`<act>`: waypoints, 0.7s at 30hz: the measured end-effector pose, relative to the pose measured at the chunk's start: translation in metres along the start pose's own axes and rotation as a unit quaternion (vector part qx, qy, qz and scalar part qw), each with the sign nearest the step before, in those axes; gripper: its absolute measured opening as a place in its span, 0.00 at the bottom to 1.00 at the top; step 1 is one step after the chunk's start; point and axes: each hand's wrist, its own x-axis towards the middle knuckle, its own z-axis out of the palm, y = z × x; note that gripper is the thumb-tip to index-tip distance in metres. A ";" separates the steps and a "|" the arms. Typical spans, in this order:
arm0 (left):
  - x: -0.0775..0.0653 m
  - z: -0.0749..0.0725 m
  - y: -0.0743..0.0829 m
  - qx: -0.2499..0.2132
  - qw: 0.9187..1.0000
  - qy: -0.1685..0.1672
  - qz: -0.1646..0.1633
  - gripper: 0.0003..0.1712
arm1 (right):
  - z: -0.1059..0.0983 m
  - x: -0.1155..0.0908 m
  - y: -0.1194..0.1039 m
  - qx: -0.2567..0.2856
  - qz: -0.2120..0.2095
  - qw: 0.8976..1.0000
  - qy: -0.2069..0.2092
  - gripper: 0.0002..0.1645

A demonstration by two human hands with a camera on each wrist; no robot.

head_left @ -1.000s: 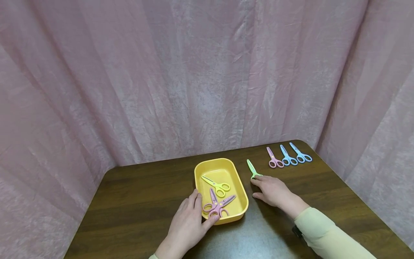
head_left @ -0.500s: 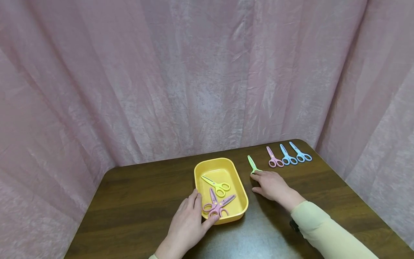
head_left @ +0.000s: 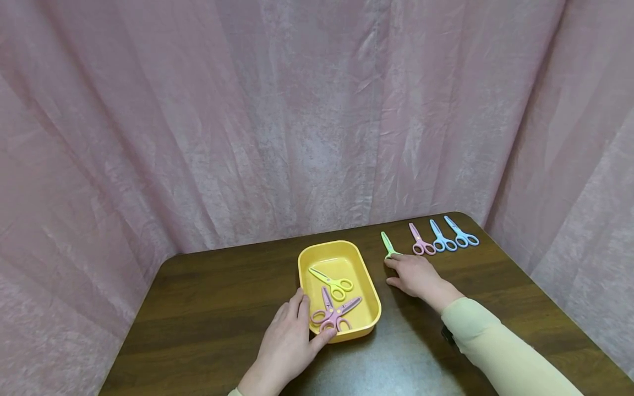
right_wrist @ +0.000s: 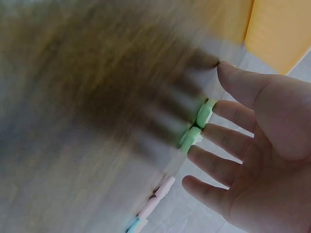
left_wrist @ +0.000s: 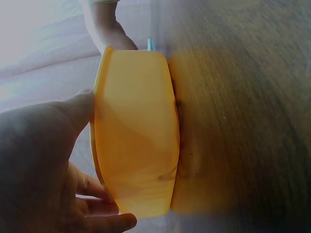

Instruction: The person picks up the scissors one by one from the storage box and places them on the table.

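My left hand holds the near left corner of a yellow plastic tray, its fingers along the left rim and the thumb at the front. Inside the tray lie yellow scissors and two overlapping pairs of purple-pink scissors. To the tray's right, my right hand rests extended fingers on the handles of green scissors. Seen from the right wrist, the fingertips touch the green handle loops, while the thumb tip reaches the tabletop. The green blades point away from me, and the hand hides most of their handles.
Beyond the right hand lie pink scissors and two pairs of blue scissors, side by side with blades toward the far edge. A pink curtain hangs behind the dark wooden table, whose far right corner is close to the blue pairs.
My right hand has slid the green scissors away from me across the table, level with the pink and blue row. The left hand and tray have stayed put.
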 end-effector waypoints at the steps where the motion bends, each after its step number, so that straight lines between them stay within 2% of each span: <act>1: 0.000 0.000 0.000 0.000 1.000 0.000 0.000 0.54 | 0.001 0.001 0.001 0.001 0.001 1.000 0.000 0.30; 12: 0.000 -0.001 0.000 -0.002 1.000 0.002 -0.002 0.53 | 0.004 0.014 0.013 0.009 0.023 1.000 -0.012 0.28; 21: 0.000 -0.001 0.000 -0.001 1.000 -0.009 -0.006 0.54 | 0.001 0.013 0.017 0.026 0.032 0.999 -0.015 0.29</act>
